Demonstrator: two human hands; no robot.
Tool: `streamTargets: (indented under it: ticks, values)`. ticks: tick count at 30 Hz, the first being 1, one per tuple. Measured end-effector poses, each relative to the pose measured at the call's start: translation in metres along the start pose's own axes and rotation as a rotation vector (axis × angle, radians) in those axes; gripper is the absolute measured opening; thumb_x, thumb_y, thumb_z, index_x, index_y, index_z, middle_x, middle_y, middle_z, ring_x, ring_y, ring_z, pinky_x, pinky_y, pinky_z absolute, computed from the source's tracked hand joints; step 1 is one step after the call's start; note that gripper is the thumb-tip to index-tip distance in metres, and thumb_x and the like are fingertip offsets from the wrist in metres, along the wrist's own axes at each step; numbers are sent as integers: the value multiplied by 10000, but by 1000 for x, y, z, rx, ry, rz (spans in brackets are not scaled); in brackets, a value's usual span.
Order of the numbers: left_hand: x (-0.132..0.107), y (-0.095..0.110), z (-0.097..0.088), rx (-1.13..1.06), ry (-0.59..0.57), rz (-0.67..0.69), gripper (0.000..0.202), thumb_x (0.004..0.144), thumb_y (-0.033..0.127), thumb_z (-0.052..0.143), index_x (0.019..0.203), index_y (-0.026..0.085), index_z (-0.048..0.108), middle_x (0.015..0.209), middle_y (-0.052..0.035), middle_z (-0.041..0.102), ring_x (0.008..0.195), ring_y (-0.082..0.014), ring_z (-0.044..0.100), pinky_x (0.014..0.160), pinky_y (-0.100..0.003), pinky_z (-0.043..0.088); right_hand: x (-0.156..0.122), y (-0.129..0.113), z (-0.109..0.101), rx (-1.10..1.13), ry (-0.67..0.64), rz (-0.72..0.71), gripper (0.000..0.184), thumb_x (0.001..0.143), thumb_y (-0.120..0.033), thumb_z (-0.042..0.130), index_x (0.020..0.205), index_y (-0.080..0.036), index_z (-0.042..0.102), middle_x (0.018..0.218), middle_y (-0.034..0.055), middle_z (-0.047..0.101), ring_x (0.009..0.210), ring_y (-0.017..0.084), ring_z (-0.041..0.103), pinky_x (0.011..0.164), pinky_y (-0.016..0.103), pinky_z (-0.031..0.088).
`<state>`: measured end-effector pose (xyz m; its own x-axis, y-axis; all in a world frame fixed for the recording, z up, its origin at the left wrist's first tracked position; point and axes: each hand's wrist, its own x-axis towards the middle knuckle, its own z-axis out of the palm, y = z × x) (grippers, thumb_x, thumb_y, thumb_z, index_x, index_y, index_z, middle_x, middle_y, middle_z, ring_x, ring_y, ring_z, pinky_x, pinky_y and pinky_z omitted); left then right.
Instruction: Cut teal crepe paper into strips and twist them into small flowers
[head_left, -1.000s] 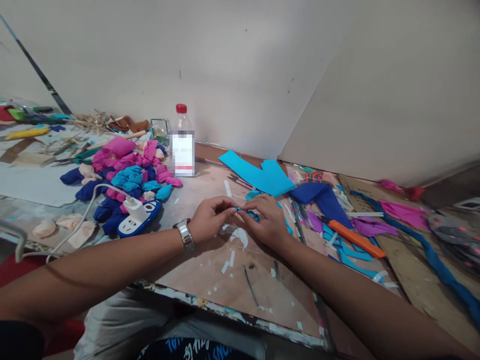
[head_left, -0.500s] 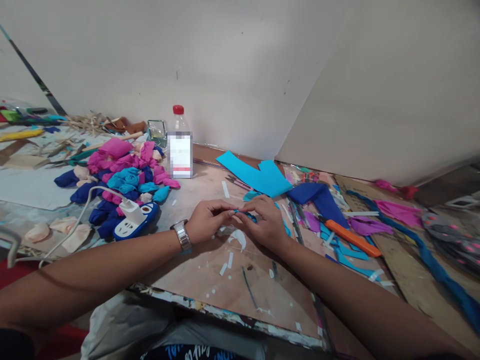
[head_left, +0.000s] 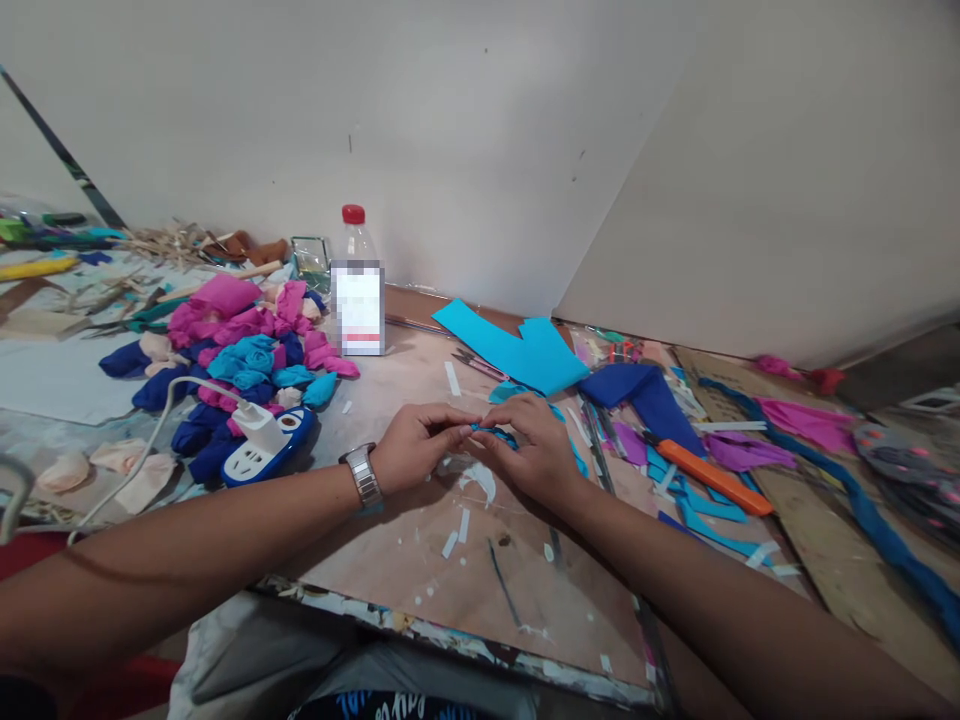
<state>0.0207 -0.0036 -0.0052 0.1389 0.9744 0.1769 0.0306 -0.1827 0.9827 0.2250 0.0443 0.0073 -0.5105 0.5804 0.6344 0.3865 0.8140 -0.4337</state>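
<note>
My left hand (head_left: 420,447), with a metal watch (head_left: 363,476) on its wrist, is closed, thumb and forefinger pinching a small piece of blue crepe paper (head_left: 495,433). From the other side my right hand (head_left: 538,450) is closed on that same piece, its fingertips almost meeting the left ones. Most of the paper is hidden by the fingers. Just beyond the hands lies a large light-blue sheet (head_left: 517,350) with an angular cut edge. A pair of dark-bladed scissors (head_left: 480,364) lies beside that sheet.
Rolled pink, blue and navy paper flowers (head_left: 244,360) are heaped at left, by a blue-and-white power strip (head_left: 266,452). A red-capped bottle (head_left: 358,285) stands behind. An orange box cutter (head_left: 712,477) lies among scraps at right. White slips (head_left: 456,535) dot the worn tabletop (head_left: 390,555).
The view has shifted slightly. Both hands stay together at the blue crepe paper, with only small finger movement; a bit more of it shows between them.
</note>
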Motion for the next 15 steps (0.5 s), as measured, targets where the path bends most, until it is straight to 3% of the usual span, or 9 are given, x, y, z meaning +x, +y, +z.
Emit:
streamTargets:
  ticks: [3,5,9,15]
  values:
    - [0,0,1,-112,15,-34,405,884,452,778,1152,151,733,862,-73,791,729,-165,717,664,-275,578,0,-2,-1,12,-6,-23,98,947,-367,773,954,-270,759,922,32,808,900,248,689,836,431,497]
    - [0,1,2,-133,34,-42,416,840,489,818,1068,154,723,842,-68,783,729,-162,717,659,-265,577,1,-2,-2,21,4,-44,83,948,-355,772,959,-273,767,915,31,810,904,250,693,839,431,503]
    - [-1,2,2,-101,56,-60,392,811,527,830,903,155,751,791,-71,773,680,-161,697,573,-249,545,2,-3,-3,13,6,-35,107,961,-374,751,942,-270,764,898,40,802,876,250,702,822,432,504]
    - [-2,3,2,-77,41,-56,367,819,511,822,901,154,804,765,-74,779,658,-162,690,563,-260,538,2,0,-2,-27,-10,12,169,951,-426,757,907,-263,755,866,38,792,885,257,697,835,439,479]
